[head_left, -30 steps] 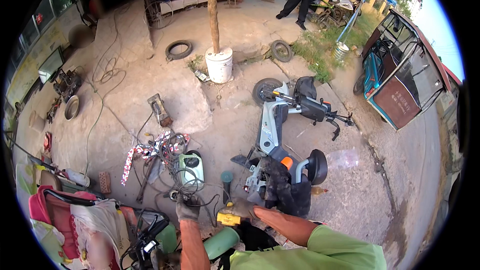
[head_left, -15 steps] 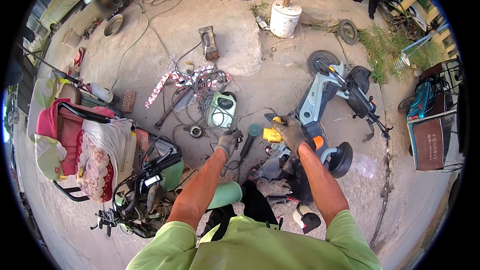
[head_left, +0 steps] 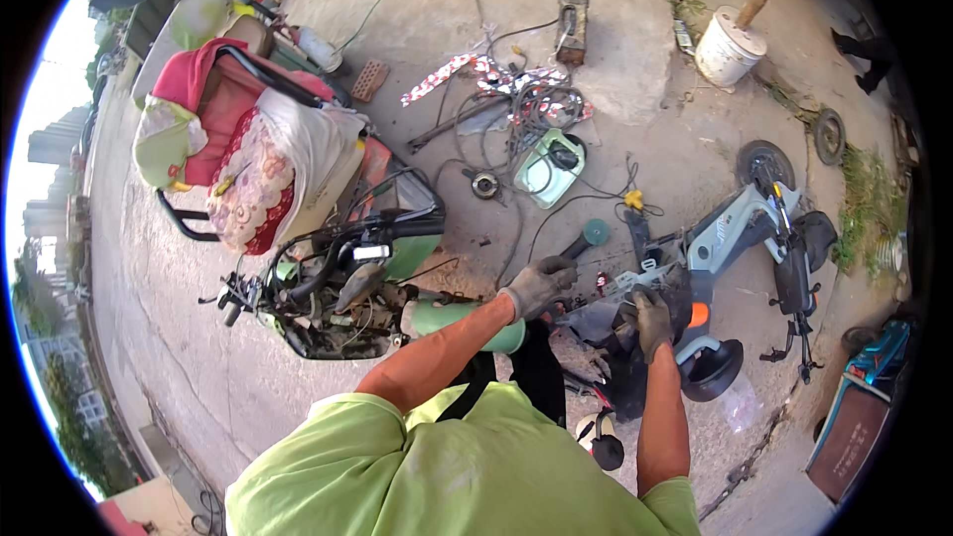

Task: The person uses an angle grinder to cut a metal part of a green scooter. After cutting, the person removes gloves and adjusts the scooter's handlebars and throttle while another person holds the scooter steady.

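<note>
Both of my hands wear grey work gloves. My left hand (head_left: 541, 286) is curled over the lower end of the angle grinder's dark handle; its fingers look closed there, though the glove covers the grip. The grinder (head_left: 594, 232) has a round green disc and lies on the ground. My right hand (head_left: 647, 320) is closed with the fingertips together, over dark parts beside the grey-blue scooter; anything in it is too small to make out. Beyond the hands, a yellow socket-like block (head_left: 633, 200) rests on the ground, joined to a dark cable.
Right of me the scooter (head_left: 720, 236) lies on its side. A stripped vehicle front (head_left: 333, 288) stands left, beside a seat draped in cloths (head_left: 263, 164). Ahead lie a pale green tray (head_left: 549, 179), coiled cables (head_left: 541, 114) and a brick (head_left: 369, 80). A white bucket (head_left: 730, 48) holds a post.
The yellow block has left my right hand and is on the ground. My right hand is back near the dark parts; my left hand has come to the grinder's handle. The view has turned leftward.
</note>
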Demonstrator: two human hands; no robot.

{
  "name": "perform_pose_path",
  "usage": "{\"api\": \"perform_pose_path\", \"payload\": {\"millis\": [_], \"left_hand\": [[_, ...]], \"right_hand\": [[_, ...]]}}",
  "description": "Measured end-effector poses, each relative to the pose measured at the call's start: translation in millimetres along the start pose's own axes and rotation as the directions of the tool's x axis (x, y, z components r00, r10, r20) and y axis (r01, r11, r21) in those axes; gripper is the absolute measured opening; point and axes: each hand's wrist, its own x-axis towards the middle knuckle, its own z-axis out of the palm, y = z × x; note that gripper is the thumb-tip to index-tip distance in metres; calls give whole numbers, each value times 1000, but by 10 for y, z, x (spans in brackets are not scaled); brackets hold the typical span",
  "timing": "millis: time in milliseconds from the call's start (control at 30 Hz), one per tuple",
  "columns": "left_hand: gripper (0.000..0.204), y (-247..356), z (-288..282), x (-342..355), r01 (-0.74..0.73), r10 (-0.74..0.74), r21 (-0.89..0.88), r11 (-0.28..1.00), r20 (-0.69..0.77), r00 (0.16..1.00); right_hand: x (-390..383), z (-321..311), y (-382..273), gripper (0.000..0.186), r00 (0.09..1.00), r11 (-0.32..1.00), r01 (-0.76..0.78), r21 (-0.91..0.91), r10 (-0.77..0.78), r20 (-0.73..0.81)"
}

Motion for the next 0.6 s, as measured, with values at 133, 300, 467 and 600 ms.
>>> {"api": "perform_pose_path", "payload": {"millis": [133, 300, 467, 600], "left_hand": [[35, -321, -463, -1140, 197, -133, 239, 951, -260, 956], [37, -438, -803, -2294, 132, -61, 130, 983, -443, 894], [34, -259, -1084, -2962, 46, 79, 234, 971, -500, 863], [35, -215, -1258, -3396, 34, 158, 351, 936, -505, 848]], "right_hand": [[-409, -213, 920, 42, 957, 956, -289, 45, 290, -13], [-272, -260, 1209, 41, 930, 931, -366, -3, 366, 47], [-55, 280, 824, 40, 981, 987, -138, -80, 148, 125], [-259, 839, 472, 39, 977, 995, -91, -40, 97, 190]]}}
